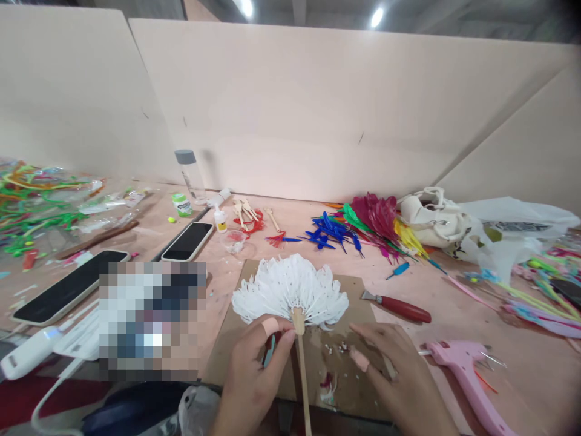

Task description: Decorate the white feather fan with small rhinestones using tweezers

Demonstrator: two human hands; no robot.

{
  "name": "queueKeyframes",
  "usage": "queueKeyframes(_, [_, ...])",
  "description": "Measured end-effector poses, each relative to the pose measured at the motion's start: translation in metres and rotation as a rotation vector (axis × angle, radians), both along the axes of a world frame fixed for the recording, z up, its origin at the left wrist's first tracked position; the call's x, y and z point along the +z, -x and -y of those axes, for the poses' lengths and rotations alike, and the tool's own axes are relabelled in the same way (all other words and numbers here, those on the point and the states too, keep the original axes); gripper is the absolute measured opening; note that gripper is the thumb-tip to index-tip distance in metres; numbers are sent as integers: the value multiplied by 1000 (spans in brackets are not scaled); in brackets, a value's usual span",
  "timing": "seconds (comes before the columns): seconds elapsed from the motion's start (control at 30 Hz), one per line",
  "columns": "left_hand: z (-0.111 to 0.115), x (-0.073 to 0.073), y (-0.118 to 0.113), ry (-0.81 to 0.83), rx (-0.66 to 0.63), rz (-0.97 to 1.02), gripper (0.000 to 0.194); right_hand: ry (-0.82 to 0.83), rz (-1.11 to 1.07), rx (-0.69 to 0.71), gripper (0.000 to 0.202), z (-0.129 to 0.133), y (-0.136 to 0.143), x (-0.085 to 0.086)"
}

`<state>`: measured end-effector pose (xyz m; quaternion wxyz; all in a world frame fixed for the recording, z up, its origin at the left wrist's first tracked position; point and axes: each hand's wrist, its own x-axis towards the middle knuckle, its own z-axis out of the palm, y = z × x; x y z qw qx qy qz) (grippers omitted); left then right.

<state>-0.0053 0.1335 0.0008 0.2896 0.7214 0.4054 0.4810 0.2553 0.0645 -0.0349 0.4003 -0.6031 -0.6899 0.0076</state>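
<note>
Fingers of the left hand (254, 369) pinch the wooden stick (302, 375) just under the white feather fan (290, 290), and a small blue thing is tucked in that hand too. Holding it there seems to keep the fan flat and steady on the brown cardboard sheet (349, 339) near the front edge of the bench (454, 303). The right hand (390, 369) lies open, palm down, on the cardboard beside some tiny white beads (333, 349); it holds nothing. One red-handled knife (399, 307) lies just past it. One pink glue gun (463, 369) rests toward the right. Coloured feathers (363, 227) are piled near the back. Two phones (187, 241) lie to the left.
</note>
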Motion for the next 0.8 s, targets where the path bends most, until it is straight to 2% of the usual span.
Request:
queueKeyframes(0.17, [0, -2, 2, 164, -49, 80, 20, -27, -109, -15, 11, 6, 9, 13])
queueKeyframes(0.23, [1, -1, 1, 218, -96, 113, 21, -59, -161, 58, 15, 6, 22, 21])
queueKeyframes(0.33, [5, 2, -1, 269, -179, 137, 22, -134, -161, 190, 7, 0, 44, 33])
queueKeyframes(0.43, [9, 2, -2, 307, -252, 116, 22, -214, -113, 254, 16, -7, 59, 40])
queueKeyframes(0.7, [15, -6, 8, 323, -274, 17, 18, -299, -28, 358, 15, -12, 63, 42])
queueKeyframes(0.8, [14, -6, 18, 154, -188, -100, 20, -286, -53, 302, 15, -9, 65, 39])
